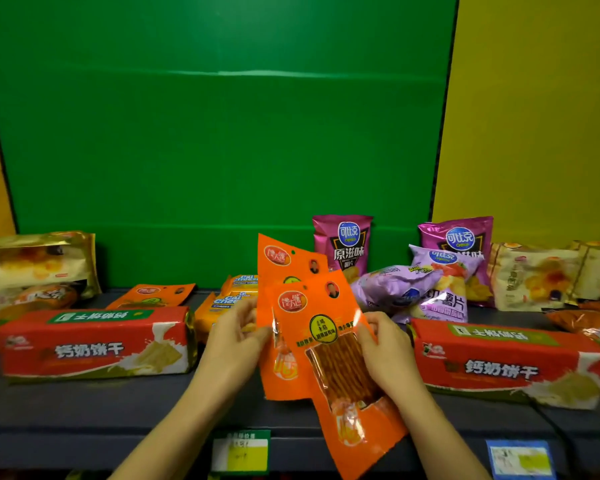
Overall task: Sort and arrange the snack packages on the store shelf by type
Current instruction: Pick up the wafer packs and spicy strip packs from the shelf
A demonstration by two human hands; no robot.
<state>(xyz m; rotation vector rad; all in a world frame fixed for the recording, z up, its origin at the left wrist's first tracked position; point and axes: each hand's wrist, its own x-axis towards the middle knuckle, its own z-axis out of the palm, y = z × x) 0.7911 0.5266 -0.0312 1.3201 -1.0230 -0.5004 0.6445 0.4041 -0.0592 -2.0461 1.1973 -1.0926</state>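
Two orange packets (329,344) overlap between the hands: left hand (234,336) pinches their left edge, right hand (383,348) grips the right.

Both bare forearms reach up from below, angled toward each other. The left hand (234,336) pinches the rear orange packet (284,259) at its edge. The right hand (385,351) grips the front orange packet (336,368), fingers curled.
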